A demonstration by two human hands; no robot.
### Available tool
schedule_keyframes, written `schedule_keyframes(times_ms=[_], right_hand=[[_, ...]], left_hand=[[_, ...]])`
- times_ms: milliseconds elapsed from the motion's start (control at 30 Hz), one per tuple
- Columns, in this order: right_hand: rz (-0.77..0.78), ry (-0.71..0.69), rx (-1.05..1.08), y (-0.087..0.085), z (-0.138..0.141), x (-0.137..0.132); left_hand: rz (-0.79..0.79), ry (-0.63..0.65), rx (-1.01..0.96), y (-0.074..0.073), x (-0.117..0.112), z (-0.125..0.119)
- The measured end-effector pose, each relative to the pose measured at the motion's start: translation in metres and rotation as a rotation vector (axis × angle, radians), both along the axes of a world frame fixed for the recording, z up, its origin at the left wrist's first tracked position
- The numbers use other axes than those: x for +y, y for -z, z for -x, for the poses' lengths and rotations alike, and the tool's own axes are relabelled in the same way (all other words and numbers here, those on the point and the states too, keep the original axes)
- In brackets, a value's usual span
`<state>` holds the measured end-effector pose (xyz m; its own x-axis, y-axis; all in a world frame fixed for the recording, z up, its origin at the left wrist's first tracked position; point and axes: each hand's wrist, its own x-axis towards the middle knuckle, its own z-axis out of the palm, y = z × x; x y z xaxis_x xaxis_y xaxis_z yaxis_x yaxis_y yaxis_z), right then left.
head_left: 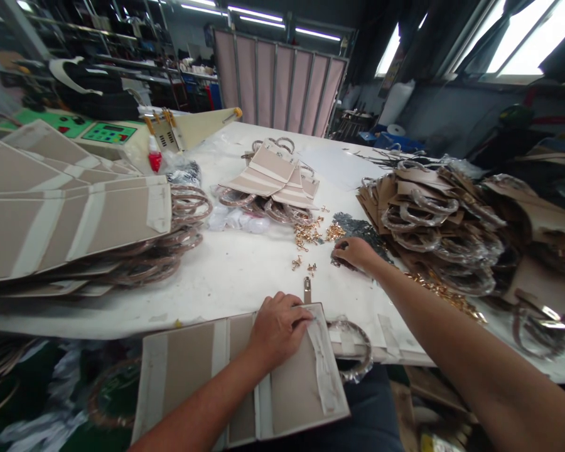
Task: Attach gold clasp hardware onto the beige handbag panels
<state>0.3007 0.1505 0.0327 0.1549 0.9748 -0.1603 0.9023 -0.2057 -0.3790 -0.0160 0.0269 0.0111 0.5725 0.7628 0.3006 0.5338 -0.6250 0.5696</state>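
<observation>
My left hand [282, 326] is closed on a flat beige bag panel [296, 402] with pale tape strips, its fingers bent near the upper edge. The panel lies partly over the table's front edge. A short strap with a metal clasp [307, 290] sticks out beyond its top edge, and a plastic-wrapped round handle [365, 345] is on its right. My right hand [355, 253] reaches into a heap of small dark pieces [353, 226], fingertips drawn together; what they hold is too small to make out. Small gold-coloured metal fittings [306, 235] lie just left of that hand.
Stacked beige bag panels [75, 213] with wrapped handles fill the left side. A smaller stack [268, 169] sits mid-table, and brown wrapped-handle pieces [428, 213] pile up at right. More gold fittings [447, 295] lie beneath my right forearm. A red-based bottle [154, 157] stands behind.
</observation>
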Motion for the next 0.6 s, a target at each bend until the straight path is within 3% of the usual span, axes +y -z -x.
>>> schedule_keyframes(times_ms=[367,600], right_hand=[[-0.076,0.026,-0.035,-0.001,0.006,-0.014],[-0.140,0.080,0.042,-0.026,0.011,-0.048]], left_hand=[[0.004,-0.002,0.034,-0.003,-0.001,-0.001],[-0.019,0.001,0.041,-0.002,-0.004,-0.002]])
